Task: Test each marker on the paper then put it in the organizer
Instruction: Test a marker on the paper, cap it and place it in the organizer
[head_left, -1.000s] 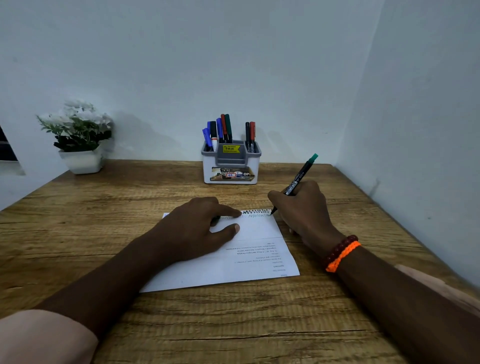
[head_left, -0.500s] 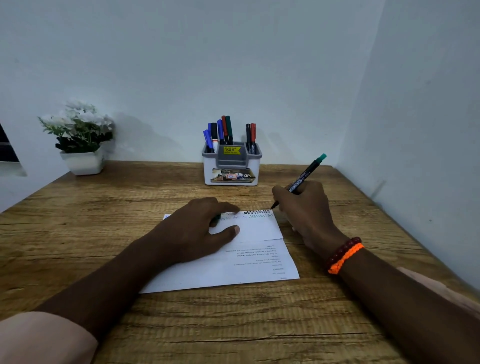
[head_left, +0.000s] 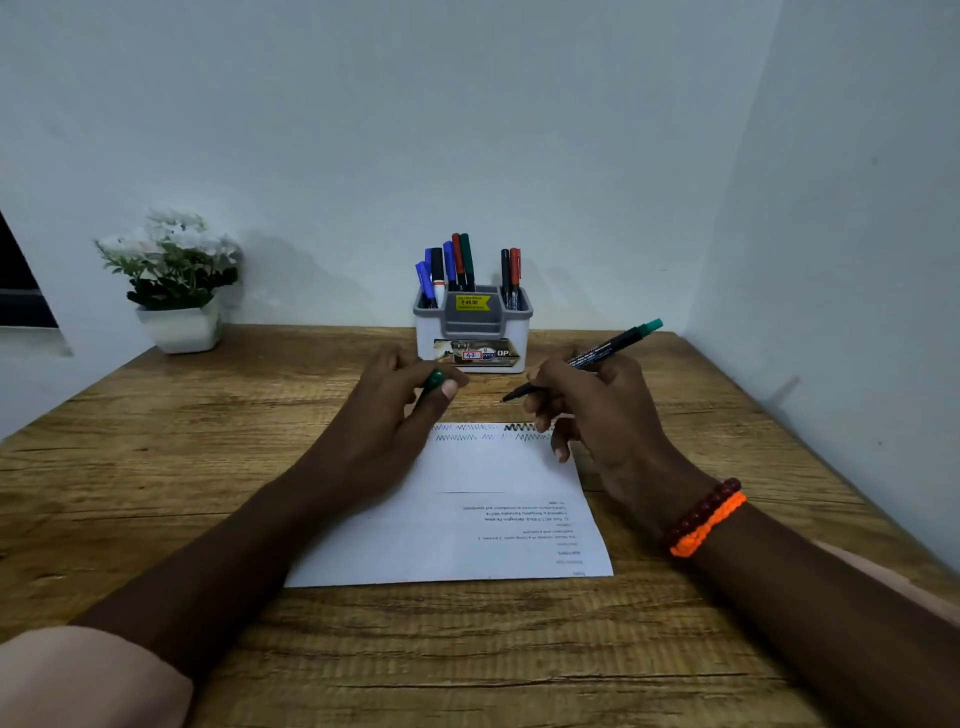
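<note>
- The right hand (head_left: 597, 410) is gripping a slim black marker (head_left: 587, 359) with a green end, its tip now lifted off the paper (head_left: 467, 525) (earlier it was touching the top edge).
- The left hand (head_left: 395, 410), flat on the sheet before, is now raised and pinching a small round green cap (head_left: 435, 379).
- The thin white paper is lying on the rough-grained wooden table (head_left: 208, 467), zigzag lines along its top.
- The grey-and-white plastic organizer (head_left: 472, 332) is standing behind, holding markers upright.
</note>
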